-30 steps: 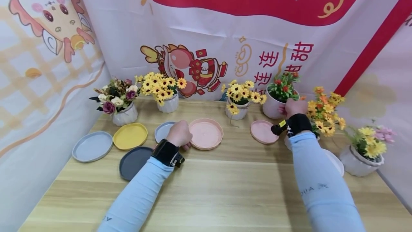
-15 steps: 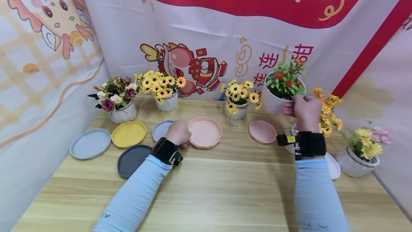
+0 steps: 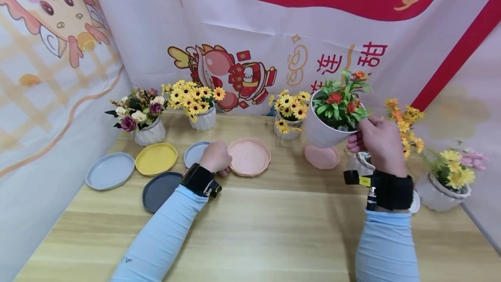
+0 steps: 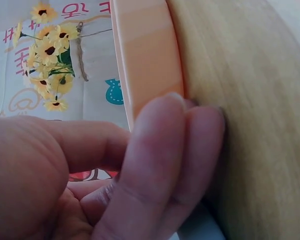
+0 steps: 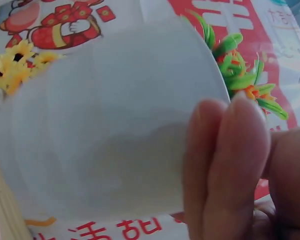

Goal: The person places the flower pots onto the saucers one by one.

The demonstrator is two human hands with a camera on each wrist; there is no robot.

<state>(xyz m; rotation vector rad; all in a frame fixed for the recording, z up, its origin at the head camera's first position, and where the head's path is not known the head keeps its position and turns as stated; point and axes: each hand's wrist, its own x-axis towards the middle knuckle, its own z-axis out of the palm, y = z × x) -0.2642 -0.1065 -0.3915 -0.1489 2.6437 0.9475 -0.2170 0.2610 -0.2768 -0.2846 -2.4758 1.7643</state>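
My right hand (image 3: pixel 382 140) grips the rim of a white flowerpot (image 3: pixel 326 132) with green leaves and red flowers (image 3: pixel 339 99). The pot is lifted and tilted, overlapping the small pink plate (image 3: pixel 322 158) in the head view. In the right wrist view the fingers (image 5: pixel 230 155) lie along the outside of the pot wall near its rim. My left hand (image 3: pixel 214 156) is at the left edge of the larger pale pink plate (image 3: pixel 249 156). The left wrist view shows its fingers (image 4: pixel 157 145) pinching that plate's rim (image 4: pixel 149 55).
Left of the left hand lie a yellow plate (image 3: pixel 156 159), dark plate (image 3: pixel 161 191), light-blue plate (image 3: pixel 110 171) and smaller blue plate (image 3: pixel 192 153). Potted flowers (image 3: pixel 149 132) line the back; yellow daisies (image 3: pixel 288 114) stand beside the lifted pot. More pots (image 3: pixel 442 193) stand at right.
My right hand has lifted the red-flowered pot off the table and brought it forward and slightly left, tilting it. The left hand stays at the pale pink plate.
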